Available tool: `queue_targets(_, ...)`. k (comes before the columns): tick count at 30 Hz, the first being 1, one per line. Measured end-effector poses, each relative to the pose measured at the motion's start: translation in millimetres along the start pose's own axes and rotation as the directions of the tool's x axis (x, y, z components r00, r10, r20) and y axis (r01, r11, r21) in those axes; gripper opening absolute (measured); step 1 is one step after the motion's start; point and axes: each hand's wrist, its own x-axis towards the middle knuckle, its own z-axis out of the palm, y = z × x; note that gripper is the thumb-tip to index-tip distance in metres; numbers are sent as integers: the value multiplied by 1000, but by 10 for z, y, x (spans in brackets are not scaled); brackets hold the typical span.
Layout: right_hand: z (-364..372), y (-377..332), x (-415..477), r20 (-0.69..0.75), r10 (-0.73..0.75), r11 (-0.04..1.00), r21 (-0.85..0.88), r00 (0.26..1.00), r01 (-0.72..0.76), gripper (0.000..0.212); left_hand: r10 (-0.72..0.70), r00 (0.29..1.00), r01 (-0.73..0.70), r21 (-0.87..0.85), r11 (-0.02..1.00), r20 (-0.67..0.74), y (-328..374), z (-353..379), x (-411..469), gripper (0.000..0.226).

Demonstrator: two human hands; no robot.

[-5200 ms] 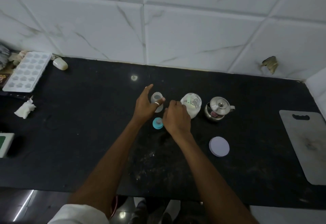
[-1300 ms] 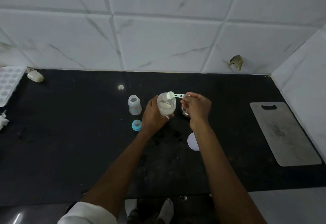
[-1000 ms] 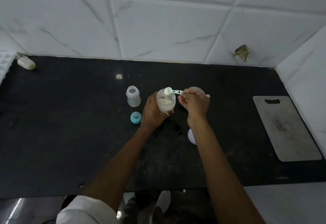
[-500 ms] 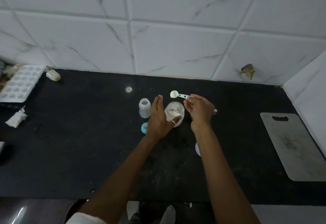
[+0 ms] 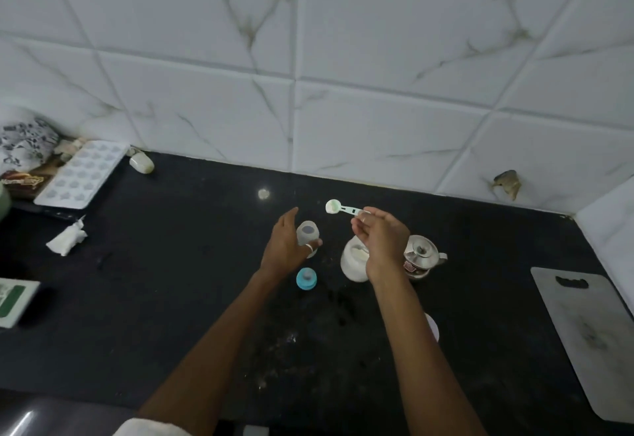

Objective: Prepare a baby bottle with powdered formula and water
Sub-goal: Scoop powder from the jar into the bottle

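The baby bottle (image 5: 307,233) stands upright and uncapped on the black, glossy surface (image 5: 171,298); it is a small translucent plastic cylinder, and its contents cannot be made out from above. The left hand (image 5: 284,252) cups the bottle from the left side with fingers open and extended, the thumb lying against the bottle's near wall — contact is present, but a full grip is not. Just in front of the bottle lies its blue cap with teat (image 5: 306,278), round, resting apart from the hand. To the right stands a wide-mouthed translucent jar (image 5: 353,262), open at the top and holding white powder; the right wrist partly hides its rim. The right hand (image 5: 382,236) is raised above the jar, its fingers pinched closed on the handle of a pale green plastic scoop (image 5: 339,208). The scoop's round bowl points left and carries a little white powder; it sits beyond the bottle and jar, above neither opening. Just right of the jar stands a small steel kettle (image 5: 422,257) with a knobbed lid and a short spout, polished and reflective. A flat round white lid (image 5: 433,331) lies nearer the front edge, half hidden by the right forearm. A rectangular grey cutting board (image 5: 590,343) — matte, with a slot handle — lies at the far right. At the far left rests a white ice tray (image 5: 82,173) with rows of moulded cells.
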Motion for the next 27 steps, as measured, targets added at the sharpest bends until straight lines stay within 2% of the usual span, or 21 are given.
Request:
queue_targets(4, -23, 127, 62, -60, 34, 999, -40, 998, -36, 12, -56, 997, 59, -69, 996, 48, -159, 174, -1, 92)
queue_targets(8, -57, 198, 91, -82, 55, 997, -51, 995, -59, 13, -28, 1000, 28, -84, 996, 5, -258, 286, 70, 61)
queue_targets(13, -81, 239, 97, -86, 49, 998, -37, 995, -53, 13, -18, 997, 10, -113, 994, -75, -201, 288, 111, 48)
queue_targets(20, -16, -14, 35, -34, -9, 1000, 23, 999, 10, 13, 44, 985, -74, -182, 981, -165, 161, -8, 125, 44)
queue_targets(27, 177, -746, -196, 54, -165, 985, 67, 985, 162, 11, 192, 948, -210, -47, 977, -252, 954, -455, 265, 52)
